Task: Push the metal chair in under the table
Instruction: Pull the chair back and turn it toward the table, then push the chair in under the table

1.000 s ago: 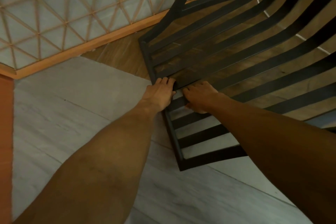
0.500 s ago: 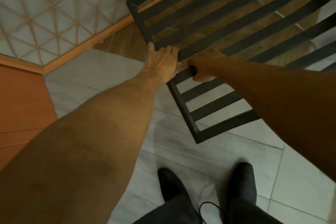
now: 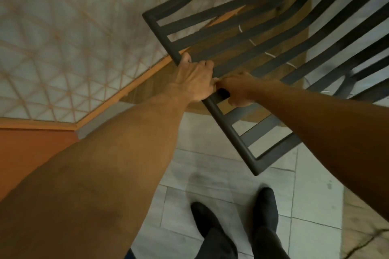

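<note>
A dark metal chair (image 3: 229,132) with a slatted back fills the upper right of the head view, its top rail running diagonally from upper left to lower right. My left hand (image 3: 193,79) is closed over that top rail. My right hand (image 3: 237,88) grips the rail and a slat right beside it, the two hands touching. A table (image 3: 63,38) with a pale top, a wooden triangle lattice and a wood rim lies at the upper left; the chair's far part reaches past its edge. The chair's legs and seat are mostly blurred.
Grey floor tiles (image 3: 221,174) lie under the chair back, with a brown wood-look floor strip (image 3: 242,52) seen through the slats. My two black shoes (image 3: 235,223) stand just behind the chair. An orange surface (image 3: 25,147) sits at the left below the table rim.
The chair back has shifted up and away toward the table, with both hands still on its rail. My feet have come into view behind the chair, and the view has tilted down.
</note>
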The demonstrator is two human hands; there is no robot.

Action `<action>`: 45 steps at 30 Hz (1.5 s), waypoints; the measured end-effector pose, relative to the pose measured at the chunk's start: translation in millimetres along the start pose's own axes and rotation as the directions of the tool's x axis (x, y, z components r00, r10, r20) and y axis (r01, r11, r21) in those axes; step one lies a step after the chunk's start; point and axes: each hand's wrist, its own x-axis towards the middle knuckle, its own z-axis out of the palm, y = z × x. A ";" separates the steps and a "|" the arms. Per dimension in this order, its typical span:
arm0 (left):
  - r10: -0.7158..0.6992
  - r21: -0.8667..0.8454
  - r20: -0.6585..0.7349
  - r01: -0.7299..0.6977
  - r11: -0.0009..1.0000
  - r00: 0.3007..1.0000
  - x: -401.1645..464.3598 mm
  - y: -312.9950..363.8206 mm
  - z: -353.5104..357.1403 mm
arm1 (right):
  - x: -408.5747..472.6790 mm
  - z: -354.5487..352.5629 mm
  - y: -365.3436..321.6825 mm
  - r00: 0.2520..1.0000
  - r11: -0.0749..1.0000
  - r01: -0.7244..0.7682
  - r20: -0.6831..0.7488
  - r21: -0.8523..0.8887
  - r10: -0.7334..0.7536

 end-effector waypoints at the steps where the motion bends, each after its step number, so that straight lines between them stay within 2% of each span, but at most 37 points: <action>1: 0.018 0.011 -0.010 -0.018 1.000 1.000 6.8 1.9 -16.1 | -9.7 -12.9 4.1 1.000 1.000 -0.019 -0.011 0.007 0.019; 6: 0.057 0.037 -0.102 -0.054 0.998 0.993 44.2 12.6 -88.1 | -50.7 -78.6 25.9 0.993 0.991 -0.114 0.012 0.076 0.114; 9: 0.072 0.007 -0.188 -0.072 0.997 0.979 61.0 24.8 -126.6 | -73.5 -112.3 41.3 0.985 0.964 -0.171 0.028 0.204 0.169; 13: 0.087 -0.067 -0.220 -0.104 0.992 0.972 87.8 40.1 -176.3 | -106.3 -149.9 60.8 0.977 0.898 -0.193 -0.006 0.395 0.213; 17: 0.105 -0.238 -0.327 -0.189 0.953 0.939 115.6 50.5 -218.4 | -135.7 -183.5 83.9 0.961 0.785 -0.146 -0.103 0.602 0.257; 20: 0.126 -0.250 -0.359 -0.225 0.942 0.925 137.8 64.8 -246.4 | -157.3 -208.0 99.0 0.938 0.655 -0.031 -0.204 0.755 0.279; 21: 0.134 -0.244 -0.356 -0.230 0.942 0.925 145.8 69.7 -255.7 | -163.1 -215.1 103.9 0.940 0.611 -0.007 -0.203 0.792 0.275; 23: 0.152 -0.228 -0.338 -0.237 0.944 0.929 156.2 74.2 -264.8 | -167.8 -221.1 110.7 0.955 0.514 -0.045 -0.113 0.857 0.273; 25: 0.183 -0.205 -0.330 -0.260 0.944 0.926 170.2 78.0 -274.3 | -173.2 -230.4 121.4 0.958 0.463 -0.084 -0.057 0.882 0.283; 27: 0.199 -0.194 -0.331 -0.273 0.942 0.922 183.5 80.1 -281.5 | -173.7 -236.9 131.2 0.960 0.505 -0.080 -0.069 0.859 0.270; 30: 0.199 -0.228 -0.364 -0.295 0.928 0.910 203.8 85.1 -290.7 | -171.9 -242.2 145.4 0.941 0.696 -0.137 -0.127 0.704 0.314; 32: 0.188 -0.255 -0.408 -0.310 0.916 0.894 215.8 89.5 -297.0 | -171.1 -247.0 153.8 0.907 0.748 -0.215 -0.156 0.628 0.391; 36: 0.263 -0.247 -0.428 -0.392 0.886 0.865 253.6 107.4 -323.4 | -186.6 -273.3 182.2 0.804 0.680 -0.328 -0.185 0.655 0.565; 40: 0.415 -0.194 -0.444 -0.538 0.820 0.794 288.7 118.4 -351.7 | -201.6 -295.4 206.4 0.610 0.614 -0.444 -0.281 0.653 0.741; 45: 0.477 -0.174 -0.421 -0.584 0.793 0.772 319.5 128.1 -375.6 | -206.4 -308.3 224.6 0.450 0.586 -0.594 -0.377 0.550 0.810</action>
